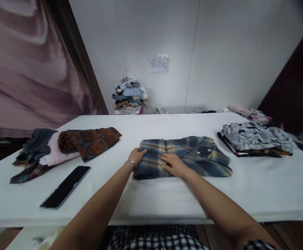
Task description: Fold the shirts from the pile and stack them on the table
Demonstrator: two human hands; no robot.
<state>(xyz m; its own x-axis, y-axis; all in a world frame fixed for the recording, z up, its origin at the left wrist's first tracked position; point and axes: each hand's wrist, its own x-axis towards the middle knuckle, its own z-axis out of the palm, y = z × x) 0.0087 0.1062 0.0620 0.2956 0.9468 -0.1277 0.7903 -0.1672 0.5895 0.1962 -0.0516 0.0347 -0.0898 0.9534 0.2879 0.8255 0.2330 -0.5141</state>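
Observation:
A blue, grey and yellow plaid shirt (pixel 154 158) lies folded into a long band on the white table, its collar and buttons toward the right. My left hand (pixel 136 157), with a bracelet at the wrist, grips the shirt's left edge; some of its fingers are hidden. Flat on the folded part, near the middle, rests my right hand (pixel 176 166) with its fingers stretched out and slightly apart.
To the left, a brown patterned garment (pixel 94 139) lies beside a dark grey one (pixel 38 146), with a phone (pixel 66 186) in front. Folded clothes (pixel 258 139) are stacked at right. Behind the white table (pixel 110 201) stands a tall clothes pile (pixel 130 95) against the wall.

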